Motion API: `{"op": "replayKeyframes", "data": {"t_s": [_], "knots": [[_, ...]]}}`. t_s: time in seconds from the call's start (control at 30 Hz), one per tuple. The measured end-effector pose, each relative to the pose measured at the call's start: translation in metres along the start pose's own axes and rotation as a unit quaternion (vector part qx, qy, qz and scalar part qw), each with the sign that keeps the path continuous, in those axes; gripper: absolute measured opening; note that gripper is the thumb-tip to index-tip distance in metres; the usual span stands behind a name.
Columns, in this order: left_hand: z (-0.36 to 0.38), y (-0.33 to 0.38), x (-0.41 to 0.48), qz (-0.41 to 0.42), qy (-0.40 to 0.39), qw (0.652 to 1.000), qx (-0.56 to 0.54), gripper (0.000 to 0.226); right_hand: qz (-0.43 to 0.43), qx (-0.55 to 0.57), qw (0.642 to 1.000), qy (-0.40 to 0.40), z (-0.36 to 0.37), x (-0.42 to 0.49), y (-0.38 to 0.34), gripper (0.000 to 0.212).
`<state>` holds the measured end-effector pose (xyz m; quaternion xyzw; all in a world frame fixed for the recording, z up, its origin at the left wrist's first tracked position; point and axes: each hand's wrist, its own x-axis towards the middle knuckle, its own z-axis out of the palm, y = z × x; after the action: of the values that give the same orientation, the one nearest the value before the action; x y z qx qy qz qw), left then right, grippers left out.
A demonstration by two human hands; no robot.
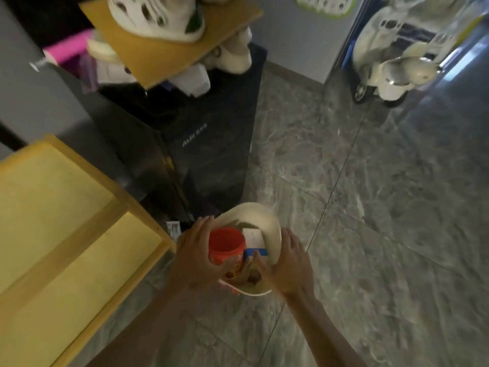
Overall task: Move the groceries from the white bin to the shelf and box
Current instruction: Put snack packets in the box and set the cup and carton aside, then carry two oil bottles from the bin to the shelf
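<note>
A white bin [267, 226] stands on the grey floor below me. Inside it I see an orange-lidded jar [226, 243], a white and blue box [254, 241] and a brownish packet [250, 274]. My left hand [197, 258] wraps around the left side of the jar, thumb across its front. My right hand [287, 263] rests on the bin's right rim, its thumb reaching in toward the box and packet. The wooden shelf [68, 229] with yellow boards stands to the left of the bin.
A tall black appliance [201, 144] stands right behind the bin, with a small shoe rack [169, 46] holding white shoes beyond it. A cream toy scooter [391, 72] is parked at the far right. Grey marble floor [383, 207] stretches to the right.
</note>
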<state>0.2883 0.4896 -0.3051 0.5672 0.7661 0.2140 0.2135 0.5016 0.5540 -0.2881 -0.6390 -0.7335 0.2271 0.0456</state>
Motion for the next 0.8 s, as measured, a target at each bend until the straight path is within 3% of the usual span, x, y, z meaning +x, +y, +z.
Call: {"op": "replayKeyframes", "data": {"t_s": [0.3,0.5,0.67,0.8], "knots": [[-0.284,0.175,-0.005,0.059,0.013,0.998,-0.007,0.106,-0.026,0.002,0.996,0.082,-0.31,-0.051,-0.119,0.11],[-0.489,0.285,-0.024,0.087,0.063,0.994,-0.011,0.098,-0.107,0.042,0.988,0.106,-0.51,-0.111,-0.219,0.109],[-0.591,0.308,-0.063,0.062,0.104,0.991,0.05,0.11,-0.184,0.031,0.977,0.104,-0.584,-0.149,-0.286,0.112],[-0.637,0.305,-0.099,0.043,0.152,0.986,0.056,0.114,-0.23,0.058,0.966,0.101,-0.594,-0.152,-0.33,0.131]]}}
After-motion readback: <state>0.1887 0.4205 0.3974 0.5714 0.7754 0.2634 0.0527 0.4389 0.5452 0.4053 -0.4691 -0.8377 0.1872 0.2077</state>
